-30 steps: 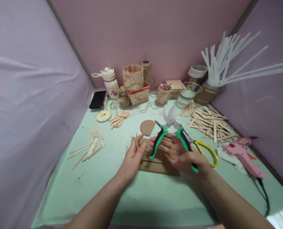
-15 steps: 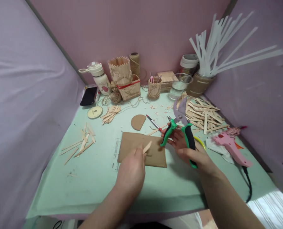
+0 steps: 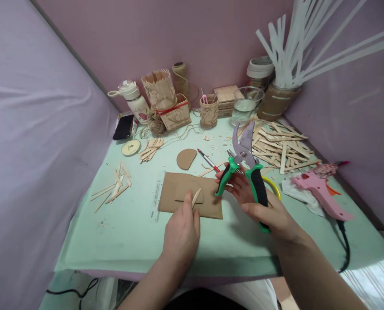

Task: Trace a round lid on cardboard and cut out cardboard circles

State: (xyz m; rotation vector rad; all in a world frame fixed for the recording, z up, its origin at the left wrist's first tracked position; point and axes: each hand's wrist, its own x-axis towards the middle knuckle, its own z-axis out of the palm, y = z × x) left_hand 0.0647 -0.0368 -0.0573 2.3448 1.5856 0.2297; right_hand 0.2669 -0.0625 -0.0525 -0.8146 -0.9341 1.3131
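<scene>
My left hand (image 3: 182,230) pinches a short pointed piece of wooden craft stick (image 3: 196,197), its tip angled up to the right. It hovers over or rests on a brown cardboard sheet (image 3: 167,193), where a smaller rounded cardboard piece (image 3: 180,191) lies; contact is unclear. Pruning shears (image 3: 259,186) with green and black handles are gripped in my right hand (image 3: 272,215), blades apart and pointing away from me. Beyond the sheet lie another rounded cardboard cutout (image 3: 186,159) and a red-tipped pen (image 3: 207,160).
A clear ruler (image 3: 155,202) lies along the sheet's left edge. Cut sticks (image 3: 118,185) are scattered at left, with a big stick pile (image 3: 282,144) back right. A pink glue gun (image 3: 321,193) lies at right. Wooden boxes (image 3: 179,114) and a water bowl (image 3: 243,110) stand behind.
My left hand has turned, its index finger now stretched toward the small cardboard piece, which shows more. My right hand still holds the shears in much the same pose. The camera view has shifted slightly.
</scene>
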